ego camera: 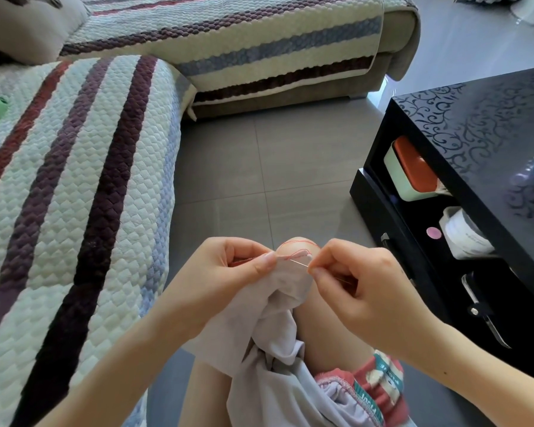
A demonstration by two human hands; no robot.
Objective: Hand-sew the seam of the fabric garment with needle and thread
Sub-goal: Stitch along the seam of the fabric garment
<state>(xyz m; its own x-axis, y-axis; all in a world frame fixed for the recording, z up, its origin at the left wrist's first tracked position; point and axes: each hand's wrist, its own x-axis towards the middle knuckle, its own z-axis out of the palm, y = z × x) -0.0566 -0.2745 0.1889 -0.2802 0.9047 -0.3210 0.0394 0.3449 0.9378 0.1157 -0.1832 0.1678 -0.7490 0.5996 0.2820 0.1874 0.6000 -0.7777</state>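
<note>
Pale grey-lilac woven fabric garment (278,322) is bunched over the bare knee at the middle of my feed. Its folded edge is raised between the two hands and the rest trails down onto the lap. I read the left hand (228,272) as grasping: thumb and curled fingers pinch the garment's top edge from the left. The right hand (367,291) sits just beside it on the other side, thumb and forefinger pinched on the thin silver sewing needle (300,263), which lies across the fabric edge just left of those fingertips. Fine pink-red thread (296,241) loops above the seam, arching over the knee between both hands. Left of the legs I see a quilted sofa cover with maroon stripes (74,195); to the right, a glossy black scroll-patterned table (475,124).
</note>
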